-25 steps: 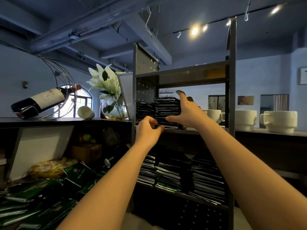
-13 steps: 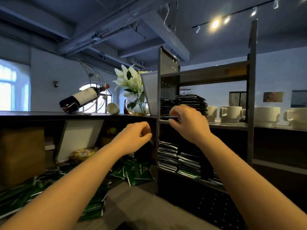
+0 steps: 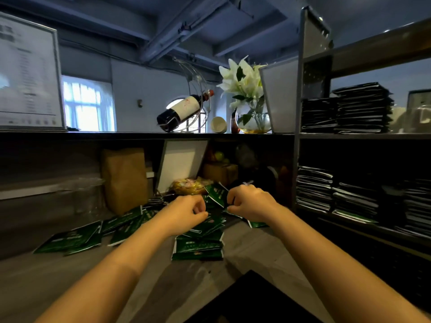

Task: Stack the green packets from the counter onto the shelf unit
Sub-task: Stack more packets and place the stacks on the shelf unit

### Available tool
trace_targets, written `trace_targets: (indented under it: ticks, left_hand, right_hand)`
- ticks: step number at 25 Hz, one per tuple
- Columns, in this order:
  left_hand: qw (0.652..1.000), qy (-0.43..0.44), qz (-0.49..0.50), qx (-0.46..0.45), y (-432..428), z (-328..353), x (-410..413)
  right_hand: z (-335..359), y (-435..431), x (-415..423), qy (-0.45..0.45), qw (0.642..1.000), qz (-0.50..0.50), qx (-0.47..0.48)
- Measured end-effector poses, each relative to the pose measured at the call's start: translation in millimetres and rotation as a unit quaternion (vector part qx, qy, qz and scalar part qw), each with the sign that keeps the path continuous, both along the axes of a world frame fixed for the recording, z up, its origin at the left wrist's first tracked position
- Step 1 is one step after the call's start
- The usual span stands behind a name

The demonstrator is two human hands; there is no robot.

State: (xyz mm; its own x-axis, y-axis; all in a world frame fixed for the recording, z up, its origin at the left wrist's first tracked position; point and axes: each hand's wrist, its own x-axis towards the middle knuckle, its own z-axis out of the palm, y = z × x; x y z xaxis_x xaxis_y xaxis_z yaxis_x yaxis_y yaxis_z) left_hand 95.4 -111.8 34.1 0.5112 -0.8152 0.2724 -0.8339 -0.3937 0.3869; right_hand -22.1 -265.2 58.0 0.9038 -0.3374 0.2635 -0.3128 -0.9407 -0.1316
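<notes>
1. The green packets lie in a messy heap on the grey tabletop. The heap spreads out to the left. Some packets lie flat on each other, and their edges stick out every way.
2. The left hand is over the middle of the heap. Its grip is curled in, with the fingertips close to the thumb. I cannot tell if it pinches a packet.
3. The right hand is just beside it, near but not touching. Its grip is curled too. One tilted packet stands up with its edge right by these fingers, but I cannot tell if they hold it.
4. The shelf unit stands on the right. Its grey post is near the right hand.
5. Dark stacks sit on the upper shelf, with open room above them under the next board. The lower stacks have a dark gap above them.
6. A strip of grey tabletop shows between the heap and the shelf unit, and more shows in front of the heap.
7. Behind the heap stand a brown paper bag, a yellow bag and a leaning white board, all close together.
8. A dark flat thing covers the near edge.
</notes>
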Motion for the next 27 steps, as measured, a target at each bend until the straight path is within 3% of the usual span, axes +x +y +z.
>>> trace_targets:
  ticks: [4,9,14,21,25,27]
  left_hand:
    - [0.997,0.024,0.063,0.036,9,-57,30]
    - [0.991,0.03,0.113,0.07,8,-105,43]
    - [0.991,-0.014,0.116,0.071,5,-122,48]
    - [0.991,-0.06,0.117,0.03,8,-120,49]
    - [0.991,-0.067,0.109,0.033,15,-116,49]
    - [0.995,-0.044,0.078,0.037,19,-116,53]
  right_hand:
    - [-51,-2,45,0.061,0.997,0.027,0.04]
    - [-101,-13,83,0.051,0.993,0.056,0.085]
    - [-122,-29,99,0.07,0.99,0.115,0.035]
    - [-127,-26,91,0.011,0.989,0.146,-0.024]
    - [-113,-29,87,-0.034,0.977,0.176,0.12]
    - [-112,-33,89,-0.04,0.976,0.174,0.123]
